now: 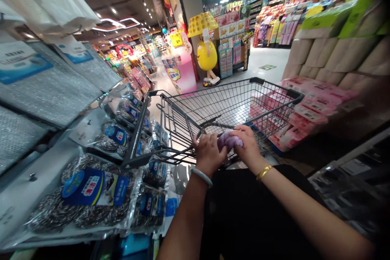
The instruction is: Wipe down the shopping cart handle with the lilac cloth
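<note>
A crumpled light purple cloth-like item (230, 140) lies between my two hands, above the near side of a dark wire shopping cart (219, 101). My left hand (209, 152), below a pale bangle, has its fingers bent over the cart's near edge, with the thumb against the purple item. From the right, my right hand (247, 146), below a gold bracelet, has its fingers closed on the same item. No goods show inside the cart's basket. What lies under my left fingers is hidden.
Packaged scourers (94, 187) hang in rows at the left. On the right stand stacked paper rolls (335, 55) and pink packs (307, 109). Beyond the cart are a yellow character figure (207, 55), a pink display stand (182, 67) and a pale floor aisle.
</note>
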Tool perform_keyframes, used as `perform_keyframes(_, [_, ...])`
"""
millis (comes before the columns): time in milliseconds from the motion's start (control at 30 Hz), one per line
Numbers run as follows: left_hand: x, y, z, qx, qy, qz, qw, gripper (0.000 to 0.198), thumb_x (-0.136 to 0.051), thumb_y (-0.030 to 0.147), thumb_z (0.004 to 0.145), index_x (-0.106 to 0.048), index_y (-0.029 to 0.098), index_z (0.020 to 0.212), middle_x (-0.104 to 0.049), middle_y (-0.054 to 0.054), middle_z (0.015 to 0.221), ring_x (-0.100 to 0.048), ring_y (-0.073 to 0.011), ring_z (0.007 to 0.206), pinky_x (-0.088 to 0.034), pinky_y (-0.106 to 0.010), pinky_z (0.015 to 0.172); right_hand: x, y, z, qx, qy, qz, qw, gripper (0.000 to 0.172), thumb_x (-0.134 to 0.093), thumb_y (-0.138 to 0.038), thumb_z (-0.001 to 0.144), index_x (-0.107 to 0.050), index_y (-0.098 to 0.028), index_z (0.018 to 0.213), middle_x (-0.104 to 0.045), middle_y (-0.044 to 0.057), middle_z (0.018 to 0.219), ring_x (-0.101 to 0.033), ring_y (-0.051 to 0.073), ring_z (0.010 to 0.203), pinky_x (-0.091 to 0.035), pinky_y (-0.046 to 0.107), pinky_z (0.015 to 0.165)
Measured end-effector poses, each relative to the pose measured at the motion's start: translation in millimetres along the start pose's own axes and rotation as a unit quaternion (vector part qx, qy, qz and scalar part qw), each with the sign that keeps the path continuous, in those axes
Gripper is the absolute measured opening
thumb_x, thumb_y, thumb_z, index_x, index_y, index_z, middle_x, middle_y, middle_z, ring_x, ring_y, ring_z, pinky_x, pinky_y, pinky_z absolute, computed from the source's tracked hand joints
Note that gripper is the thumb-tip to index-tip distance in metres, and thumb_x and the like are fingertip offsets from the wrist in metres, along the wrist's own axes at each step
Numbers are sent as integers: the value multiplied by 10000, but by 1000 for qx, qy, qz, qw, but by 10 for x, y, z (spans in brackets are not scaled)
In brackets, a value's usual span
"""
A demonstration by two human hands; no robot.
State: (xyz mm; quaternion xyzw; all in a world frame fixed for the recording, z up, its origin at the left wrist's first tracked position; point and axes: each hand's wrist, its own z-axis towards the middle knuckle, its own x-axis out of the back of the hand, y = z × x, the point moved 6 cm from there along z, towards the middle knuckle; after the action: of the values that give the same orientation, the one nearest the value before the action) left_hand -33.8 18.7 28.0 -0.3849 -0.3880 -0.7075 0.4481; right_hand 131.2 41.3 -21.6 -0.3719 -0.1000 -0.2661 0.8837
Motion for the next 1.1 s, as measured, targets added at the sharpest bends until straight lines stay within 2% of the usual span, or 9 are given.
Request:
perform_keyframes(67, [-5, -4, -2, 2, 3, -3, 1000, 473, -657, 455, 877, -606, 208, 1277, -710, -84, 1178, -585, -286, 1193, -140, -585, 1220, 65, 41, 91, -2, -14, -16, 1000, 459, -568, -106, 747, -720, -218, 1166, -547, 108, 1378, -542, 302, 1248, -475, 520, 1084])
perform_keyframes(167, [-15, -5, 5, 3, 2, -3, 1000, 467, -666, 421, 860, -612, 210, 1274, -709, -90, 1180, -581, -291, 1199, -136, -587, 1223, 107, 90, 195, 0, -31, -47, 998, 549, -544, -44, 716, -715, -238, 1200, -574, 82, 1412, -545, 296, 1287, -464, 512, 1104])
perform_keyframes(367, [-46, -87, 84, 6, -1, -7, 1000, 465, -668, 416, 847, -609, 230, 1268, -705, -75, 1194, -570, -291, 1217, -128, -589, 1228, 79, 176, 325, 25, -79, -102, 991, 519, -560, -49, 733, -719, -239, 1189, -673, 65, 1322, -594, 292, 1233, -458, 506, 1081])
perform_keyframes(467, [-61, -199, 153, 13, -8, -1, 1000, 448, -669, 435, 843, -614, 262, 1253, -707, -57, 1207, -569, -288, 1213, -124, -575, 1238, 177, 364, 462, 5, -105, -137, 985, 499, -554, -61, 734, -727, -241, 1166, -685, 57, 1309, -615, 284, 1192, -473, 476, 1051])
perform_keyframes(600, [-65, -383, 264, 29, -22, 2, 999, 393, -664, 439, 844, -623, 286, 1204, -718, -31, 1177, -581, -277, 1187, -128, -548, 1241, 261, 579, 626, -35, -138, -168, 975, 448, -548, -90, 750, -720, -242, 1135, -733, 42, 1180, -652, 261, 1073, -497, 429, 995])
perform_keyframes(867, [-96, -651, 407, 65, -17, 9, 998, 345, -675, 413, 821, -632, 256, 1126, -712, -38, 1112, -578, -271, 1137, -282, -485, 1125, 36, 478, 658, -36, -160, -200, 966, 412, -544, -100, 775, -688, -230, 1139, -718, 66, 1182, -657, 272, 1051, -509, 405, 934])
perform_keyframes(1100, [-114, -701, 423, 64, -22, -4, 998, 353, -670, 440, 825, -637, 266, 1131, -712, -32, 1135, -565, -268, 1148, -293, -479, 1100, 51, 537, 659, -31, -188, -204, 960, 435, -534, -120, 773, -672, -230, 1171, -705, 72, 1193, -652, 281, 1089, -512, 416, 947])
